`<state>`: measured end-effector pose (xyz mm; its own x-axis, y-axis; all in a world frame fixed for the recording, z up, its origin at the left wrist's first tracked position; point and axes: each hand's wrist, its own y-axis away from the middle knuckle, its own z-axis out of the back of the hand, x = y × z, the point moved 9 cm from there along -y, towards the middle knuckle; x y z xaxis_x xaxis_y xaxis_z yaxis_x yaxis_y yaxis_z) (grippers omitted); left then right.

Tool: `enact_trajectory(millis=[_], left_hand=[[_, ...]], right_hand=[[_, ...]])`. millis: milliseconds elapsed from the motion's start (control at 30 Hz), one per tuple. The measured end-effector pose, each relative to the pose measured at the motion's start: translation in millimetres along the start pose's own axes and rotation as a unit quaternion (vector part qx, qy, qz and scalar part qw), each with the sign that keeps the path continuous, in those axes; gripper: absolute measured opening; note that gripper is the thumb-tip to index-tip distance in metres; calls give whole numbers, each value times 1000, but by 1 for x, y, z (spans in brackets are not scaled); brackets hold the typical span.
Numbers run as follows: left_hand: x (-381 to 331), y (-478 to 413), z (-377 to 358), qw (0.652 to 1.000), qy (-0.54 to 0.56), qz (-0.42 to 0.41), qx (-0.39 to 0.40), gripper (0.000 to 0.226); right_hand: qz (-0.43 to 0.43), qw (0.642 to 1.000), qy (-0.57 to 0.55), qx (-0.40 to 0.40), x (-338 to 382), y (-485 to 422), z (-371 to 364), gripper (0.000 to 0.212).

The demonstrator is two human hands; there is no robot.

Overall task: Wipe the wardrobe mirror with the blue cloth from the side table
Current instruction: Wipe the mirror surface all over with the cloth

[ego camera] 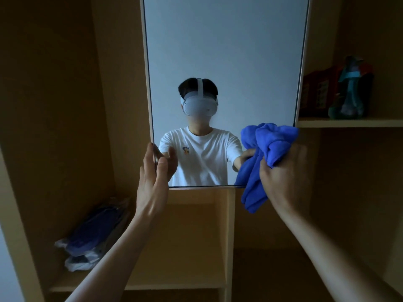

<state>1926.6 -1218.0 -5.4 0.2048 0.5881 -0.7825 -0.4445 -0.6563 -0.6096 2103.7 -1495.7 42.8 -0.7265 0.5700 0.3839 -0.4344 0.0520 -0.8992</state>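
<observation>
The wardrobe mirror (226, 51) is a tall panel in a light wooden frame, straight ahead, reflecting a person in a white T-shirt. My right hand (283, 171) grips the bunched blue cloth (266, 149) against the mirror's lower right corner; part of the cloth hangs below the mirror's bottom edge. My left hand (153, 175) is at the mirror's lower left edge with fingers straight, its fingertips on the frame edge and the thumb in front of the glass.
Open wooden wardrobe shelves surround the mirror. A bagged dark blue bundle (93, 236) lies on the lower left shelf. A red box (316, 92) and a teal bottle (349, 90) stand on the right shelf (349, 123) next to the mirror.
</observation>
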Motion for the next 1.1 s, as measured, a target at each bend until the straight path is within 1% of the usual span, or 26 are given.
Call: enact_trajectory(millis=[67,100,167,233,300,400,500,600,700,767,833,933,1000,1033,1100], left_hand=[[-1,-1,1,1000,1,9,5,64],[-1,-1,1,1000,0,12,8,63],[-3,-1,2,1000,1,14,13,64],[-4,-2,4,1000,6,18,16,67],[-5,-2,5,1000,12,23,16,69],[-5,-3,7,999,22,30,15,70],[-5,-3,9,999,36,34,18,65],[-7,-2,10,997,68,26,19,65],[-11,-2,11,994,103,19,17,63],[-8,-1,11,990,133,34,16,64],[-1,0,10,983,167,65,25,71],[3,-5,12,982,169,79,37,75],[-1,-13,14,983,165,72,35,73],[-5,-18,14,985,160,63,34,68],[-20,-30,15,987,150,40,33,47]], right_hand=[[5,999,-27,33,24,2,-4,54],[-9,999,-37,38,34,4,-7,51],[-33,998,-48,17,50,9,-10,41],[-32,997,-59,24,69,14,-18,36],[-17,997,-58,45,84,16,-30,35],[27,995,-79,61,116,25,-42,45],[61,994,-77,35,148,36,-40,32],[92,984,-94,118,170,47,-61,46],[103,975,-120,157,183,57,-73,54],[113,964,-158,181,190,61,-78,54],[100,952,-196,211,189,63,-84,52],[89,933,-237,255,181,61,-87,47],[98,930,-243,257,177,54,-83,43],[101,929,-248,256,176,49,-79,42],[103,926,-257,255,174,34,-72,41]])
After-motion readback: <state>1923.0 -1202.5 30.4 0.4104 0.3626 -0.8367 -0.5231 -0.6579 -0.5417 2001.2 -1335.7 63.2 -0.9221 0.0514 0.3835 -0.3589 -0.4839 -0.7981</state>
